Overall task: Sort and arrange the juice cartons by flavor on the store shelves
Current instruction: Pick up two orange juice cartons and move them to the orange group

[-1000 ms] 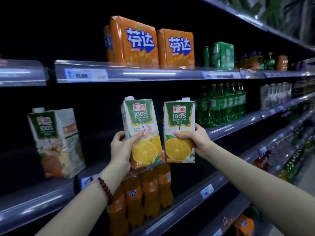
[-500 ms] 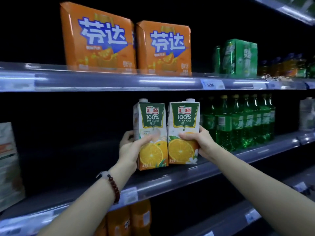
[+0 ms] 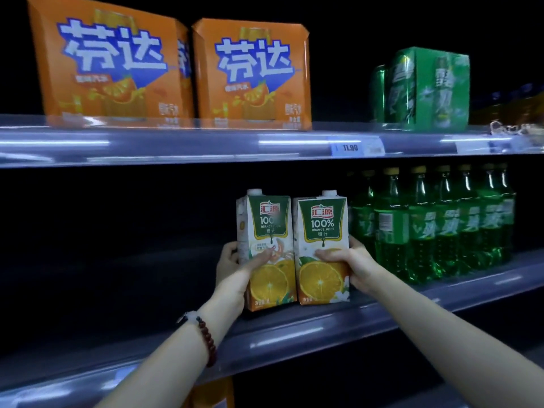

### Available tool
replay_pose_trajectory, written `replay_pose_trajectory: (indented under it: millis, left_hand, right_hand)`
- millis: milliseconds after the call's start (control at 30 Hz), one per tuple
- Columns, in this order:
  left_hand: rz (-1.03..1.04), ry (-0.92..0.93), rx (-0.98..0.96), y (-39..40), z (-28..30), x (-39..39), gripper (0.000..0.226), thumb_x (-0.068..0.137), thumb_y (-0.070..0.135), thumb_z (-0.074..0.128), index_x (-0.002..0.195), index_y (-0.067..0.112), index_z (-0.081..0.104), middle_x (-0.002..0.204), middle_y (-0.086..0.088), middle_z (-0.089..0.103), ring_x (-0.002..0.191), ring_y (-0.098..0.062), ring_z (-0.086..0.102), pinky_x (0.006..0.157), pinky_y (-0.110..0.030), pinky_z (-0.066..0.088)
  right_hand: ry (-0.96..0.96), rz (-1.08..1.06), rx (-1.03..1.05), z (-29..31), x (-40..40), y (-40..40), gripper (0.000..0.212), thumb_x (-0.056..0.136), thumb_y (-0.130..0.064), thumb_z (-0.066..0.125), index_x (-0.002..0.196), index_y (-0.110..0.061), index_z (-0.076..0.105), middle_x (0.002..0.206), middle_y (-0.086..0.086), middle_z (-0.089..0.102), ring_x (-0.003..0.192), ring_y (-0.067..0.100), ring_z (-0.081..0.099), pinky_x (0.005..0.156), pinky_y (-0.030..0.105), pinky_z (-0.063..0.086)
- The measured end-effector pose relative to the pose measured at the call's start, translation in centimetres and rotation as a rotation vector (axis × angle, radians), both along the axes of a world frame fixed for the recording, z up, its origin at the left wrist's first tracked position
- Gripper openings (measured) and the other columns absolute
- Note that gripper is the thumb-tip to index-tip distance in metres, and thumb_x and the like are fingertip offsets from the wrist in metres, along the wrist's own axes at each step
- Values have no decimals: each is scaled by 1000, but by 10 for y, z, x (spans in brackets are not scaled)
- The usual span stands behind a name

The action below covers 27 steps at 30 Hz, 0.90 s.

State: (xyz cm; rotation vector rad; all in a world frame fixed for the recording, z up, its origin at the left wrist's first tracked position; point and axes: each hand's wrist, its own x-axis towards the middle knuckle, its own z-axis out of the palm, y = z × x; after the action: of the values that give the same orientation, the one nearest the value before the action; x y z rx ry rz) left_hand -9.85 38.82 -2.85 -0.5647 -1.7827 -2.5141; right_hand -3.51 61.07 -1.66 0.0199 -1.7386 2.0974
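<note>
On a dim store shelf [image 3: 309,328], two orange cartons that were in the air a second ago now sit side by side beside the green bottles [image 3: 435,228]. The left hand [image 3: 235,272] grips the left carton [image 3: 266,251], the right hand [image 3: 353,265] the right carton [image 3: 322,251]; the pair is grouped. Above stand two orange packs [image 3: 176,72].

Both juice cartons [image 3: 321,248]: "100% ORANGE JUICE". Price tag [image 3: 354,147] on upper shelf rail: "11.90".

Green-and-white cartons [image 3: 294,248], orange-slice print
</note>
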Motion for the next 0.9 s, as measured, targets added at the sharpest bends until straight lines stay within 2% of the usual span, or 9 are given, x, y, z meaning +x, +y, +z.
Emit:
replay_pose_trajectory:
  millis: [133, 267, 467, 567, 633, 767, 833, 900]
  left_hand:
    - [-32, 26, -68, 2, -3, -6, 80, 33, 35, 92, 104, 19, 58, 102, -4, 73, 83, -17, 73, 62, -31, 58]
    - [-62, 56, -156, -10, -6, -5, 85, 30, 43, 93, 105, 28, 58, 103, 1, 73, 92, -16, 72, 72, -32, 57]
    - [-65, 88, -177, -12, -9, 5, 91, 27, 45, 94, 109, 28, 58, 104, 0, 74, 92, -16, 72, 72, -30, 58]
    - [-63, 94, -181, -12, -9, 6, 82, 33, 41, 91, 107, 30, 58, 105, 1, 72, 89, -11, 72, 66, -25, 58]
    - [-62, 102, -201, -13, -9, 8, 77, 38, 41, 90, 106, 33, 56, 106, 3, 71, 86, -6, 72, 61, -20, 56]
    - [-36, 129, -291, -15, -7, 13, 70, 48, 44, 87, 107, 37, 50, 107, 9, 67, 90, -5, 68, 59, -15, 54]
    - [-15, 142, -367, -17, -4, 16, 68, 60, 41, 86, 115, 33, 46, 104, 12, 65, 89, -2, 65, 55, -11, 51]
    - [6, 154, -443, -21, 0, 19, 64, 68, 39, 83, 119, 30, 45, 100, 15, 63, 88, 0, 63, 56, -12, 50]
  right_hand:
    - [-36, 52, -14, -6, -5, 11, 60, 49, -2, 81, 106, -14, 63, 91, 8, 77, 82, 26, 74, 64, 37, 59]
    - [-67, 82, 17, -8, -5, 13, 60, 51, -8, 82, 108, -13, 62, 90, 8, 77, 83, 26, 73, 66, 36, 58]
    - [-91, 94, 54, -8, 1, 12, 61, 53, -8, 86, 108, -14, 61, 87, 5, 78, 79, 22, 74, 64, 33, 58]
    - [-102, 95, 77, -9, 4, 13, 57, 55, -14, 83, 107, -14, 61, 85, 4, 78, 77, 20, 75, 61, 32, 58]
    - [-108, 74, 86, -9, 6, 11, 62, 52, -16, 88, 106, -15, 59, 84, 2, 77, 75, 19, 75, 60, 31, 58]
    - [-118, 5, 109, -11, 14, 5, 66, 48, -27, 88, 105, -16, 56, 98, 8, 72, 79, 20, 74, 60, 30, 58]
    - [-119, -64, 166, -12, 22, 0, 74, 47, -35, 88, 110, -17, 55, 105, 7, 69, 86, 22, 73, 65, 32, 59]
    - [-131, -172, 240, -12, 30, -6, 78, 54, -40, 88, 120, -17, 53, 112, 6, 66, 97, 26, 69, 77, 40, 60]
